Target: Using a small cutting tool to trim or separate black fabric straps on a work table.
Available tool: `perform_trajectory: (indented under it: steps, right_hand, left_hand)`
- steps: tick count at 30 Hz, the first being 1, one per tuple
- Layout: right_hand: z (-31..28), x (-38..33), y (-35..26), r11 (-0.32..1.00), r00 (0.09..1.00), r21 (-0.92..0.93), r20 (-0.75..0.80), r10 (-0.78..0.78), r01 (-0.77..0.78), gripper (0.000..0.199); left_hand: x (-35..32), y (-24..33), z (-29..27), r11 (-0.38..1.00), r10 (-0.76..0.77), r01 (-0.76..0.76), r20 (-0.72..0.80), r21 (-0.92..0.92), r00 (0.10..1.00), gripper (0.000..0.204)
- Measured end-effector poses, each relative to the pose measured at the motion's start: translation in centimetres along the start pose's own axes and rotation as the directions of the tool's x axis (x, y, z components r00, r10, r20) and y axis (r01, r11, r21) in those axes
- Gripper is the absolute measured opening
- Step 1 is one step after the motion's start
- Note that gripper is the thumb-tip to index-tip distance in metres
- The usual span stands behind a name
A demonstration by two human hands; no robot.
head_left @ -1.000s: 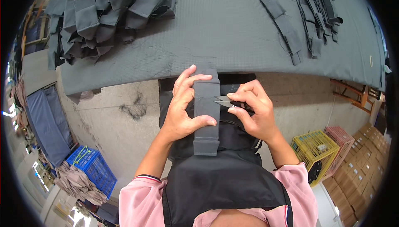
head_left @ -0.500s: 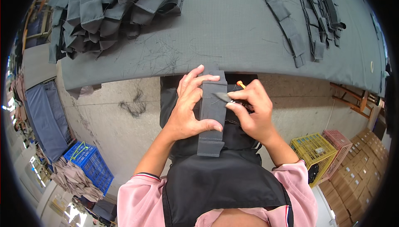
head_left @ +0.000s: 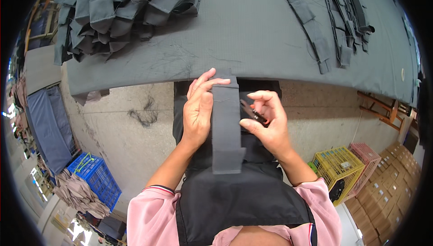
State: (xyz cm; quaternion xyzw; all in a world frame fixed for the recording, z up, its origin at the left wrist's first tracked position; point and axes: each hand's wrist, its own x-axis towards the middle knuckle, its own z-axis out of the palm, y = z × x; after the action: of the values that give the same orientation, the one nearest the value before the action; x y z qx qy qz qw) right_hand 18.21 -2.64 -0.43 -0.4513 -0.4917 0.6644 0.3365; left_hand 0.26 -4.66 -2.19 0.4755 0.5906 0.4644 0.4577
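Note:
A dark grey fabric strip [head_left: 226, 120] with stitched folds hangs over the front edge of the table, down toward my lap. My left hand [head_left: 197, 113] grips its upper part at the left side, two fingers lying across it near the table edge. Just to the right of the strip, my right hand [head_left: 269, 117] holds a pair of thread snips [head_left: 253, 112], the dark blades pointing up and left. The blades are apart from the cloth. A bit of orange-red shows on the snips inside my palm.
A heap of grey fabric strips [head_left: 112, 16] covers the table's far left. More strips [head_left: 306, 25] lie at the far right, and loose thread ends [head_left: 185, 59] are scattered near the table edge. Blue [head_left: 97, 178] and yellow [head_left: 338, 165] crates stand on the floor.
My right hand has drawn the snips back from the strip, and its fingers have loosened around them. The strip and my left hand have shifted slightly left, and the left thumb has come off its lower part.

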Motion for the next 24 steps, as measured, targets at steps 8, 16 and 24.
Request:
perform_trajectory:
  steps: [8,16,24]
  right_hand:
    - [1.8,2.7,0.2,0.905,0.954,0.385,-0.157,0.255,-0.179,0.009]
    - [-0.8,-3.1,-1.5,0.941,0.933,-0.137,-0.150,-0.328,0.309,0.014]
    - [-0.9,-0.9,-2.4,0.858,0.909,-0.336,-0.009,-0.416,0.389,0.038]
  left_hand:
    - [0.4,1.4,0.4,0.962,0.184,-0.202,0.109,0.182,0.977,0.030]
    - [3.0,1.7,-0.6,0.986,0.161,-0.150,-0.204,0.069,0.966,0.034]
    - [3.7,2.4,-0.4,0.963,0.265,-0.247,-0.208,0.112,0.941,0.036]
